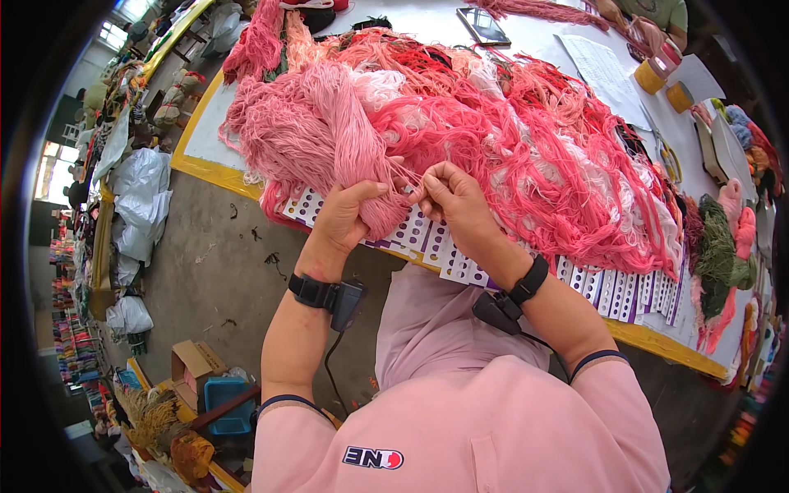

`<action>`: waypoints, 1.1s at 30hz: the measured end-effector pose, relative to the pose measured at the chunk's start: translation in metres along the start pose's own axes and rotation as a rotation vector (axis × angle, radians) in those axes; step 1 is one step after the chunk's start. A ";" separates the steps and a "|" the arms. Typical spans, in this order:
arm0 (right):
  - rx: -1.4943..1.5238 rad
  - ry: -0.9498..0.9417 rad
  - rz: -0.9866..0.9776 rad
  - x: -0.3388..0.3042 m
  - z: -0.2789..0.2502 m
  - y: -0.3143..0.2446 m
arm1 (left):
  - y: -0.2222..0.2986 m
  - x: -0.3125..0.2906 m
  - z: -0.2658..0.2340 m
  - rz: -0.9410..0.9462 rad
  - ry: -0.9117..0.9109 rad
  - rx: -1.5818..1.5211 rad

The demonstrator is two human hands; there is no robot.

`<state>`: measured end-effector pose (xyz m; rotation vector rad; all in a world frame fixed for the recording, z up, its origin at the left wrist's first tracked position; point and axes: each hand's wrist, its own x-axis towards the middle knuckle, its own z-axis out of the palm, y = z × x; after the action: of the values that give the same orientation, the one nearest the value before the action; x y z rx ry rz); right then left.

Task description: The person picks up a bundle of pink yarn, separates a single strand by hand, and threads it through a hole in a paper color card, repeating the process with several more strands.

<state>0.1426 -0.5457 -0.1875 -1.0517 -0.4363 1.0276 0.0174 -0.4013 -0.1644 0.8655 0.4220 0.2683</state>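
Note:
My left hand [339,220] is closed around the lower end of a dusty-pink hank of thread [349,148], which lies on the table's near left part. Just to its right, my right hand [459,204] pinches a few thin strands drawn out from that hank; the fingertips of both hands are close together. Behind and to the right spreads a large tangled heap of coral, white and red thread [542,172]. White cards with rows of punched holes [456,261] stick out from under the heap along the near edge, partly covered by it.
The white table has a yellow-taped edge [674,349]. At the back lie a phone [485,26] and paper sheets [604,74]; yellow thread cones [651,76], scissors [670,160] and green hanks [717,246] sit right. Another person's hand [610,10] is at the far right. A blue bin [228,403] stands lower left.

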 end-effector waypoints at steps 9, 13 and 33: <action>-0.020 0.009 0.045 -0.001 0.001 -0.004 | 0.000 0.000 0.006 0.009 0.009 0.010; -0.183 -0.015 -0.020 -0.001 0.012 -0.001 | -0.002 0.000 0.007 0.045 0.026 0.011; -0.049 -0.078 0.068 -0.006 0.009 -0.010 | -0.003 -0.002 0.009 0.075 -0.003 0.001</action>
<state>0.1380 -0.5470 -0.1733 -1.0787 -0.4937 1.1262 0.0201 -0.4099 -0.1614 0.8836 0.3879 0.3356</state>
